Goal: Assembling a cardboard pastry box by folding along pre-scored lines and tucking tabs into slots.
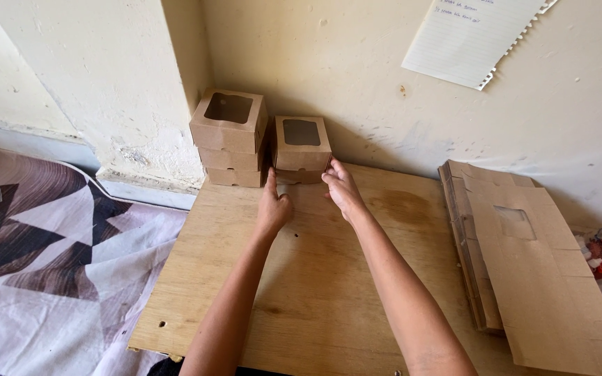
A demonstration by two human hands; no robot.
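At the worktop's (329,278) far edge, the small brown windowed cardboard box (302,148) sits between left hand (274,207) and right hand (343,189), both open, fingertips touching its lower corners.

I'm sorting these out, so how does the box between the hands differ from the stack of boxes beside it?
The single box stands alone on the board; the stack is several boxes high. The single box sits between the left hand and right hand; no hand is at the stack. Both are brown cardboard with a square window on top.
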